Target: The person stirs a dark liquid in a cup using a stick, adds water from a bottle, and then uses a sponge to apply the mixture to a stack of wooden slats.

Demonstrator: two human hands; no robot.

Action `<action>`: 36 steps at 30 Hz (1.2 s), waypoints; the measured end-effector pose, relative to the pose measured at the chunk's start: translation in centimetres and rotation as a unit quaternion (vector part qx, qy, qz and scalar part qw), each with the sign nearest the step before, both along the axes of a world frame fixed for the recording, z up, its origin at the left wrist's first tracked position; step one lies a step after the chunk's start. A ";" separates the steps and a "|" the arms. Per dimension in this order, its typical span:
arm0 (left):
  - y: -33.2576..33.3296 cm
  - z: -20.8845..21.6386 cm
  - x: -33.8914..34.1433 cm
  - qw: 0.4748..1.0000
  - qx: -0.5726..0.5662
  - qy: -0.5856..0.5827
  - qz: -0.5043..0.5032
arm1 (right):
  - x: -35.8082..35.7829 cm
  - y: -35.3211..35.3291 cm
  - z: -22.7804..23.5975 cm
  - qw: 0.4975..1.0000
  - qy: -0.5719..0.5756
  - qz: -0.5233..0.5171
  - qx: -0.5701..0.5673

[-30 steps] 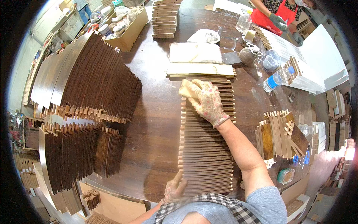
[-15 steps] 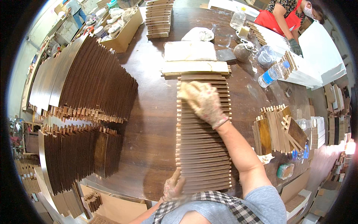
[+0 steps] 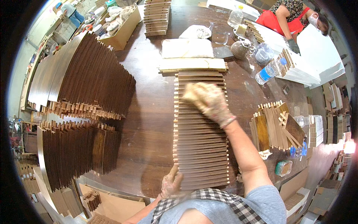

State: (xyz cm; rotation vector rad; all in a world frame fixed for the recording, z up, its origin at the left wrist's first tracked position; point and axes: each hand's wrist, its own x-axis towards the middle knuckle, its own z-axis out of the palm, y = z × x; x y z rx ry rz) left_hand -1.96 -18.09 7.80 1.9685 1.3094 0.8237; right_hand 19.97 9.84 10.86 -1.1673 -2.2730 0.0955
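Note:
A long row of dark wooden slats (image 3: 201,149), set on edge with pale dowel pegs at both ends, runs across the table in front of me. My right hand (image 3: 214,102), in a stained knit glove, is closed on a yellowish rag (image 3: 194,93) and presses it on the slats' top edges toward the far end. Blur hides the rag's exact shape. Also gloved, my left hand (image 3: 170,183) rests against the near left side of the row, its visible fingers stretched out. Some of its fingers are hidden.
Tall stacks of dark slats (image 3: 93,74) stand at the left. Beyond the row are a pale board (image 3: 194,65) and a folded white cloth (image 3: 186,48). On the right lie a water bottle (image 3: 270,71) and loose slats (image 3: 274,127). A co-worker (image 3: 285,22) handles white panels at far right.
My right hand has moved slightly right and nearer with the rag along the slats. My left hand stays beside the row. The whole view has shifted a little.

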 end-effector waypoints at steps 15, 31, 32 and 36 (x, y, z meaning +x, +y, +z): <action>-0.7 -1.4 -0.4 0.999 0.010 -0.040 -0.001 | 0.8 1.7 -1.7 0.995 0.014 0.013 0.093; -0.8 -1.5 -0.5 0.999 -0.046 -0.024 -0.002 | 3.8 2.3 -0.5 0.954 -0.068 -0.246 0.159; -0.7 -1.5 -0.1 0.998 -0.054 -0.034 -0.002 | 3.8 2.0 -0.4 0.967 0.005 -0.214 0.138; -1.0 -2.9 -0.4 0.998 0.061 -0.025 0.006 | -1.8 -1.1 0.0 0.996 0.077 0.025 0.039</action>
